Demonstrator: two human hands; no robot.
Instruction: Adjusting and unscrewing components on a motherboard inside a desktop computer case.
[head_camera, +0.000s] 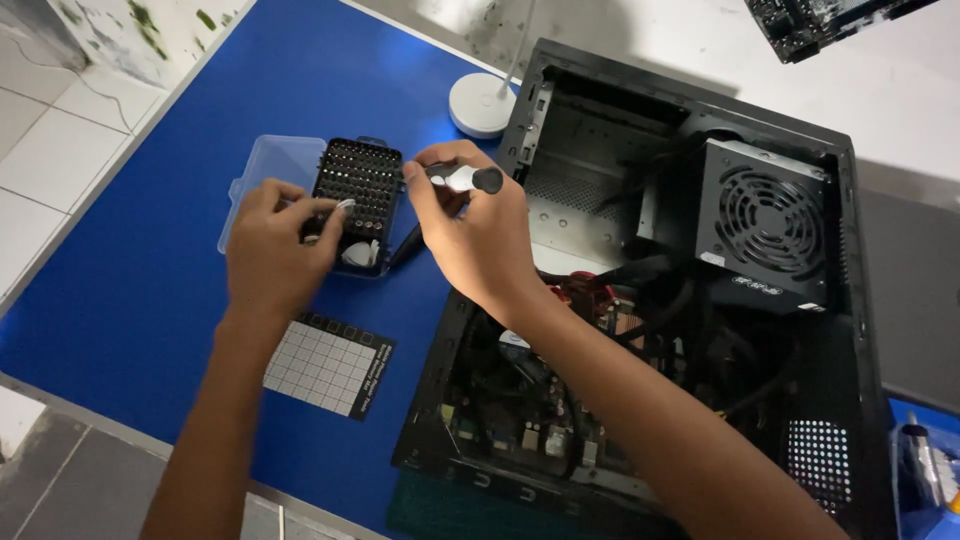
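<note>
Screwdriver bits in a black rectangular holder (358, 188) are sitting left of centre in the frame, inside a clear plastic case whose lid (268, 172) is lying open toward the upper left. Over the lower edge of that holder the left hand (272, 250) is resting, its thumb and forefinger pinching a small pale piece, too small to make out, while the other fingers are curling loosely. Just to the right, the right hand (472, 232) is gripping a short screwdriver with a silver shaft and black cap (465, 178), the fingers pressing together around it and the tool lying nearly level above the holder's right edge. Both hands are working over a blue table top (130, 270), which is filling the left half of the frame. Below the left wrist, a black-bordered white grid mat (328, 364) is lying flat on the blue surface. An open black computer case (840, 330) is taking up the right half, with a grey power supply and its round fan grille (765, 220) at the upper right. A white round lamp base (482, 104) is standing just above the right hand, near the top centre
</note>
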